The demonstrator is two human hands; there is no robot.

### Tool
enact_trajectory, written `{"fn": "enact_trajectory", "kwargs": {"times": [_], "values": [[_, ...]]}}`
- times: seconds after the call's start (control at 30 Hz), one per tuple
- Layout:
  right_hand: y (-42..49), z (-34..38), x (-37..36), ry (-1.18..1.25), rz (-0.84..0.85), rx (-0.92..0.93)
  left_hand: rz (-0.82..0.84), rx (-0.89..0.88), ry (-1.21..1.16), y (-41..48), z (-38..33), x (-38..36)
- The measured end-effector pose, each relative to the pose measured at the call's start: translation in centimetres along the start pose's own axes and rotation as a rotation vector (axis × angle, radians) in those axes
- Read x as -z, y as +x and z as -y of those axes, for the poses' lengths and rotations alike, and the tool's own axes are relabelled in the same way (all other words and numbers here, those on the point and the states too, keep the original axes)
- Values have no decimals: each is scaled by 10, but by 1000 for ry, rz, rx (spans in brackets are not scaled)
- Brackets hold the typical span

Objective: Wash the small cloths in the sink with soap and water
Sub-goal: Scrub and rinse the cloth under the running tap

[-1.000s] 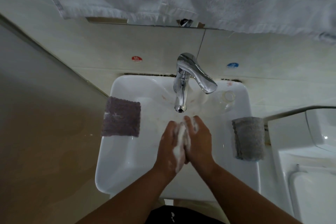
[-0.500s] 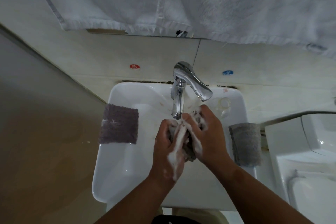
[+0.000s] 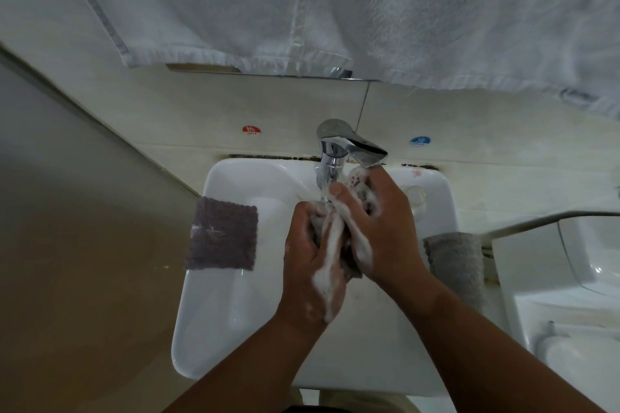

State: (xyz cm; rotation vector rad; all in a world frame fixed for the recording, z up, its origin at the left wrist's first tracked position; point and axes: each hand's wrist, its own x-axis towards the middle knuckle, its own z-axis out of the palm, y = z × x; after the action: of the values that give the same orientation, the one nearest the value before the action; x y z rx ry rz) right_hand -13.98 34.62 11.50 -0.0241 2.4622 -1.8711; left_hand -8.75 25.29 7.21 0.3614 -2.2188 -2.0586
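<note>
A small grey cloth [image 3: 349, 265], bunched and covered in white soap foam, is squeezed between both hands over the white sink [image 3: 231, 312]. My left hand [image 3: 310, 261] grips its lower part, foam running down the palm edge. My right hand [image 3: 385, 231] grips its upper part just below the chrome tap [image 3: 330, 157], whose water runs onto the cloth. A purple cloth [image 3: 221, 238] lies flat over the sink's left rim. A grey cloth [image 3: 454, 261] hangs over the right rim.
A large white towel [image 3: 335, 10] hangs across the top, above the tiled wall. A hot sticker [image 3: 251, 130] and a cold sticker [image 3: 420, 141] flank the tap. A white toilet tank [image 3: 570, 278] stands at right; a tan wall is at left.
Both hands moved up toward the tap and now hold the soapy cloth under the running water. The right hand shifted higher on the cloth.
</note>
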Motion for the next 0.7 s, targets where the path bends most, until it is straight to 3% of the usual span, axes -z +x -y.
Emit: {"fn": "enact_trajectory", "kwargs": {"times": [0.07,0.17,0.4,0.53,0.7], "values": [[1,2,-3,4,4,-3,-27,31,-9,2,-1,3],[-3,-1,-3,5,31,12,15,-73,16,-2,1,3],[-43,-53,-17,-37,2,-86,19,93,45,-32,39,12],[-55,-89,-30,-20,47,-203,19,160,173,-36,69,20],[-54,-115,-42,-96,82,-273,12,180,224,-28,90,27]]}}
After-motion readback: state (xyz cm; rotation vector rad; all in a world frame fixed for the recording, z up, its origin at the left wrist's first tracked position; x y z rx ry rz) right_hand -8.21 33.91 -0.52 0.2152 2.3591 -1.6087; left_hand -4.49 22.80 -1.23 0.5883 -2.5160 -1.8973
